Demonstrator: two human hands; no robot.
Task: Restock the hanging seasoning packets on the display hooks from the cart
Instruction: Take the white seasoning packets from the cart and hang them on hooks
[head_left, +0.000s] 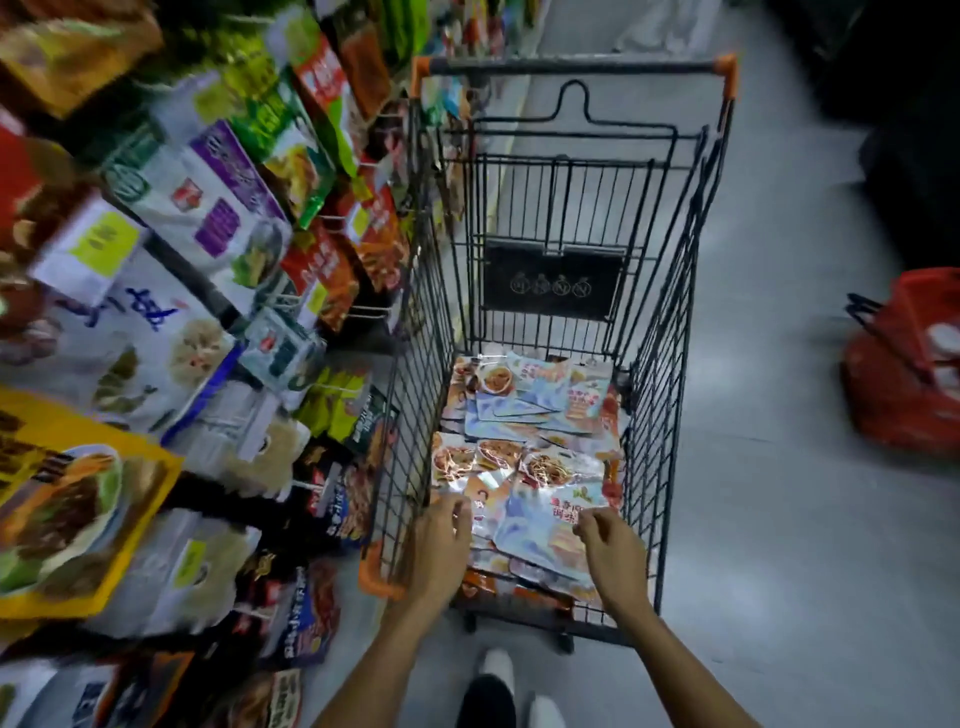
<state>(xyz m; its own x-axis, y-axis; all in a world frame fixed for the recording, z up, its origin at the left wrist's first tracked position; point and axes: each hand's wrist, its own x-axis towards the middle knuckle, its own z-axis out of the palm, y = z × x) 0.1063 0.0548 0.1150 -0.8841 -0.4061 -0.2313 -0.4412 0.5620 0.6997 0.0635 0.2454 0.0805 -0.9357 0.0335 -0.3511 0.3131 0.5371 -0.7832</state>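
Observation:
A black wire cart (670, 332) with orange corners stands in the aisle before me. Its floor is covered with several flat seasoning packets (540, 405), pale blue and orange with food pictures. My left hand (441, 545) reaches over the near rim, fingers curled at the left edge of the top packet (540, 525). My right hand (613, 551) hovers at that packet's right edge, fingers bent and apart. Neither hand clearly grips it. The hanging display (218, 218) of packets on hooks fills the left side, blurred.
A red shopping basket (904, 374) sits on the grey floor to the right. Dark shelving runs along the far right. My white shoes (498, 670) are just behind the cart. Metal display hooks (363, 312) stick out close to the cart's left wall.

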